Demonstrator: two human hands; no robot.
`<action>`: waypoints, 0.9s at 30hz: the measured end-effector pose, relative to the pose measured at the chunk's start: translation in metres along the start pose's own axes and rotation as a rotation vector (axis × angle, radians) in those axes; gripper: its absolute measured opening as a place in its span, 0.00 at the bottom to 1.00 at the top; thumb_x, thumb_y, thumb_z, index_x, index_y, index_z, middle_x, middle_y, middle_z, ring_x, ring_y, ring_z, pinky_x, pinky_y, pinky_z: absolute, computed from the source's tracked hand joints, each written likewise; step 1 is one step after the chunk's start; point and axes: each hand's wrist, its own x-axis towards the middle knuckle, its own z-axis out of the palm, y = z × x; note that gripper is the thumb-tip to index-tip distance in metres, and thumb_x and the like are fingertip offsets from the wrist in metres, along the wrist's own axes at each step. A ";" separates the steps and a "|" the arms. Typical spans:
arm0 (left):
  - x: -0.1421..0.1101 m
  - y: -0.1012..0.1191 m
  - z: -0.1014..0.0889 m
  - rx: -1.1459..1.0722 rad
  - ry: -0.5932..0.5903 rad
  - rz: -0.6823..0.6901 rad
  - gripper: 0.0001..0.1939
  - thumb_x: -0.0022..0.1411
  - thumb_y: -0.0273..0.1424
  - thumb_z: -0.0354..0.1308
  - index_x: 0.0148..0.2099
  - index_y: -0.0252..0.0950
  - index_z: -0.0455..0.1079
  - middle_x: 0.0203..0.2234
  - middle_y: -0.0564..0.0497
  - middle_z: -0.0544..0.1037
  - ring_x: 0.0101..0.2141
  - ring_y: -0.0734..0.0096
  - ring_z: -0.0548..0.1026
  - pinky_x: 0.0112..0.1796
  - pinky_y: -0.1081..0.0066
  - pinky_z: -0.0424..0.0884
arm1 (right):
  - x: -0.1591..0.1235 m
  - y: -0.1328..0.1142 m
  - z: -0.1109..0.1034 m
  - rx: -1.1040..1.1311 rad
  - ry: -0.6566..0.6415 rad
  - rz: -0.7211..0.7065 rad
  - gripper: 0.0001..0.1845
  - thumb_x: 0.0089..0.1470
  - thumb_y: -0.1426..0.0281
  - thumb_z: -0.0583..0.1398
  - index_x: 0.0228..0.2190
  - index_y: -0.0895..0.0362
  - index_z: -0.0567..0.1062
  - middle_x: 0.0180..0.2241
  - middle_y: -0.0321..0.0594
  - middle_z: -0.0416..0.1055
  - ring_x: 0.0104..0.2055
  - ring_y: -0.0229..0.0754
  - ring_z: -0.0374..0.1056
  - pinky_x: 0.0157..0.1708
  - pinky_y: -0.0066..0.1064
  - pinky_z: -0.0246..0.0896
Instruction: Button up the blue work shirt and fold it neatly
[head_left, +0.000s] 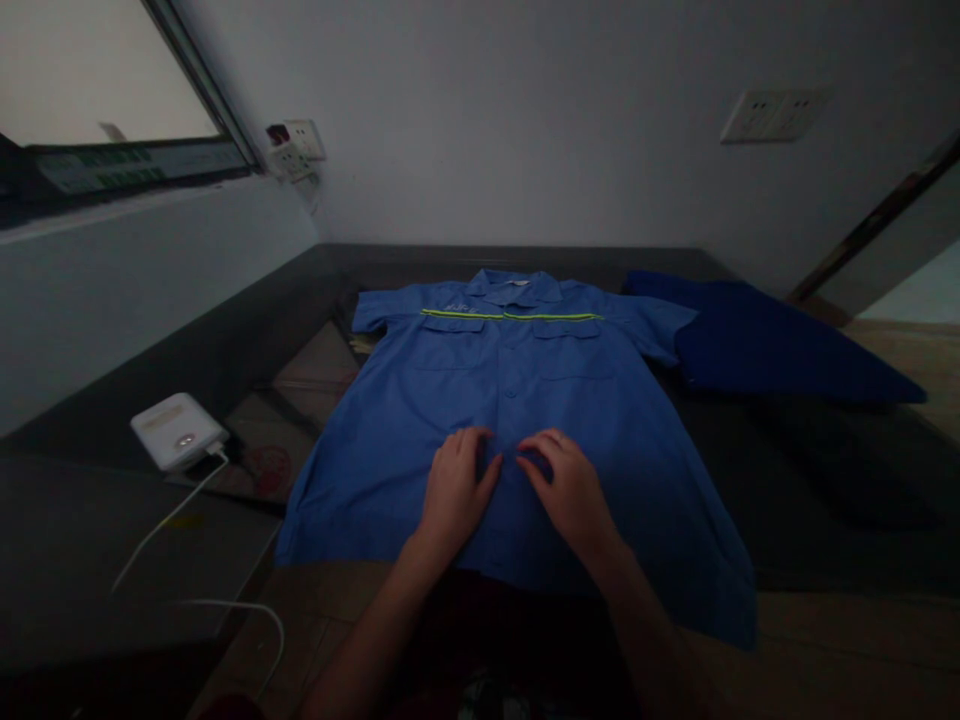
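Note:
A blue short-sleeved work shirt (517, 390) with a yellow-green stripe across the chest lies flat and face up, collar away from me. My left hand (454, 490) and my right hand (566, 490) rest side by side on its lower front, along the button line. Both hands have their fingers curled and pinched on the fabric at the placket, thumbs nearly touching. What exactly the fingertips grip is too small to make out.
A darker blue garment (772, 345) lies to the right of the shirt. A white power bank (176, 430) with a white cable (169, 515) sits at the left. The grey wall with sockets (772, 112) stands behind, and a window (97, 90) is at the upper left.

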 end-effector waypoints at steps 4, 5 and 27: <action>-0.005 -0.001 -0.003 0.080 -0.047 0.150 0.23 0.63 0.28 0.52 0.60 0.41 0.59 0.56 0.44 0.65 0.54 0.58 0.63 0.52 0.55 0.63 | -0.019 0.007 -0.002 -0.230 -0.024 -0.089 0.19 0.58 0.65 0.55 0.50 0.55 0.70 0.55 0.49 0.64 0.58 0.52 0.58 0.55 0.51 0.55; -0.007 -0.002 -0.003 0.113 -0.081 0.190 0.23 0.63 0.28 0.51 0.60 0.42 0.58 0.58 0.45 0.62 0.57 0.58 0.60 0.54 0.53 0.60 | -0.023 0.009 -0.002 -0.278 -0.050 -0.099 0.21 0.59 0.63 0.55 0.53 0.55 0.69 0.57 0.50 0.62 0.60 0.53 0.56 0.56 0.53 0.52; -0.045 -0.011 -0.032 -0.309 -0.043 0.024 0.12 0.66 0.29 0.46 0.43 0.38 0.71 0.37 0.48 0.77 0.40 0.68 0.74 0.44 0.67 0.70 | -0.078 -0.028 0.013 -0.245 -0.139 -0.347 0.19 0.51 0.65 0.63 0.46 0.52 0.72 0.42 0.46 0.70 0.43 0.49 0.64 0.42 0.43 0.62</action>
